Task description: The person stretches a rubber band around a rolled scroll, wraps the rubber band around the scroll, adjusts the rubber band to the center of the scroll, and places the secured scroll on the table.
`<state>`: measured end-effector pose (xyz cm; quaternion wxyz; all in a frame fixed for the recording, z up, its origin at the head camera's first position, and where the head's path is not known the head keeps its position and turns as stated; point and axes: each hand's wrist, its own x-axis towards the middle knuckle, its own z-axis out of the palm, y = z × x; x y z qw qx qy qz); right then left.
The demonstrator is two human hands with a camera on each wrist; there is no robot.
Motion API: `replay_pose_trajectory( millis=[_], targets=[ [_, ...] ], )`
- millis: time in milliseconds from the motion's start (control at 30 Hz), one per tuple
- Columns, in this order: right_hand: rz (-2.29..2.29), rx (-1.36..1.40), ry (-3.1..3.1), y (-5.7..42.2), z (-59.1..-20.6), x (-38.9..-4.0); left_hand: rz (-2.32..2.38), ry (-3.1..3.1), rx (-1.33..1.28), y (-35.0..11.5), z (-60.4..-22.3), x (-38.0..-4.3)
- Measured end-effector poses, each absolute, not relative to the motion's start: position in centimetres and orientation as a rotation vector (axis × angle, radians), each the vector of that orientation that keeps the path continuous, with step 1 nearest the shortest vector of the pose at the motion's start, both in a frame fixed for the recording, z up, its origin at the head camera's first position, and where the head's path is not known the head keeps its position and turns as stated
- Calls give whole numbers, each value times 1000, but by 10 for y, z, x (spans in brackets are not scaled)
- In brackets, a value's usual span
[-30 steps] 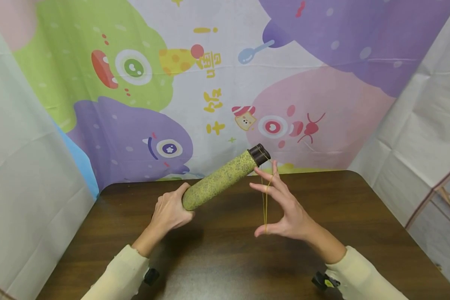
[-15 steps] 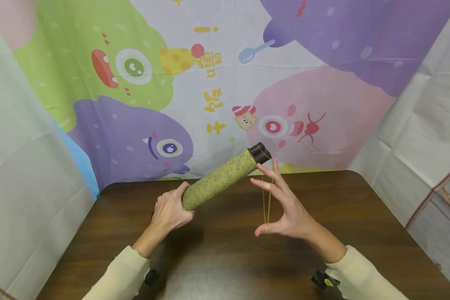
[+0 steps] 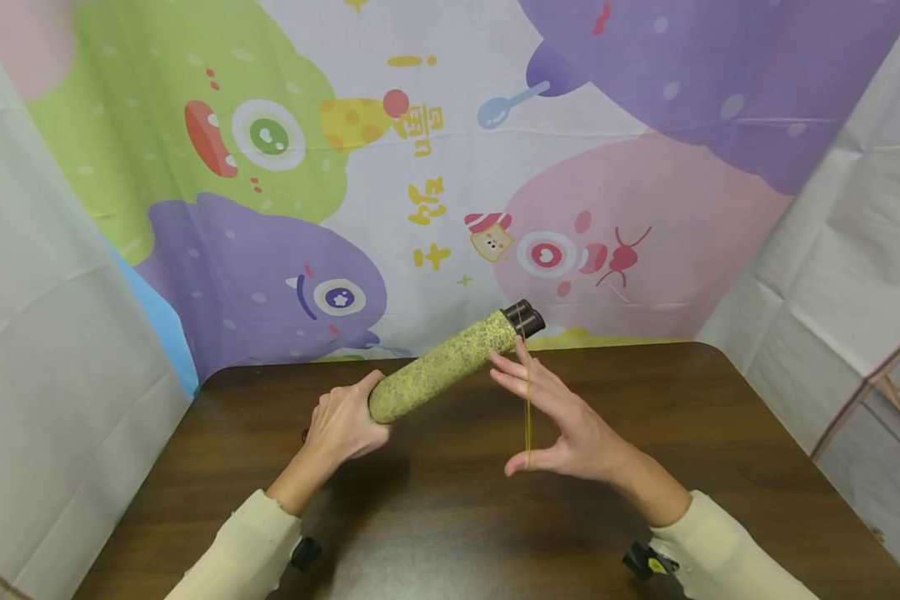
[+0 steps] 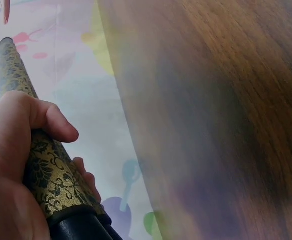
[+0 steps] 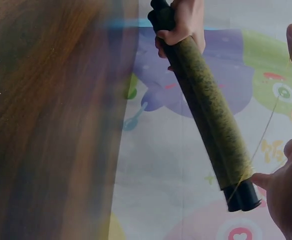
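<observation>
We are looking at a patterned cloth roll [image 3: 446,367], yellow-green in the head view, which is slanting up to the right, held off the table [image 3: 457,533] beneath it. Two dark ends [image 3: 525,320] are sticking out side by side at the roll's upper right tip. The left hand [image 3: 345,421] is gripping the roll's lower left part, thumb and fingers clamped around it; the left wrist view is showing dark flowers on the cloth. The right hand [image 3: 573,425] is standing just beside the roll's upper right part, its thumb and fingers spread well apart. A thin yellow band [image 3: 528,417] is running from the roll's tip past those fingers to the thumb. One fingertip is lying close against the roll; whether it is touching, we cannot tell. Behind the roll, a curtain [image 3: 450,167] is hanging, printed with cartoon figures. Pale sleeves [image 3: 727,542] are covering both forearms, nearer us than the roll.
</observation>
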<state>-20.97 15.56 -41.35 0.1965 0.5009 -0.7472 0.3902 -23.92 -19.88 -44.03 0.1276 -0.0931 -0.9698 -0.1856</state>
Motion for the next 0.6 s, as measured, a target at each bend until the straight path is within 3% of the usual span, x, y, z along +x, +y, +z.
replay_pose_trajectory(
  millis=[600],
  targets=[
    [838,1443,-2120,156,-417,-208,-444,-2918,-310,-195,-443,-236]
  ],
)
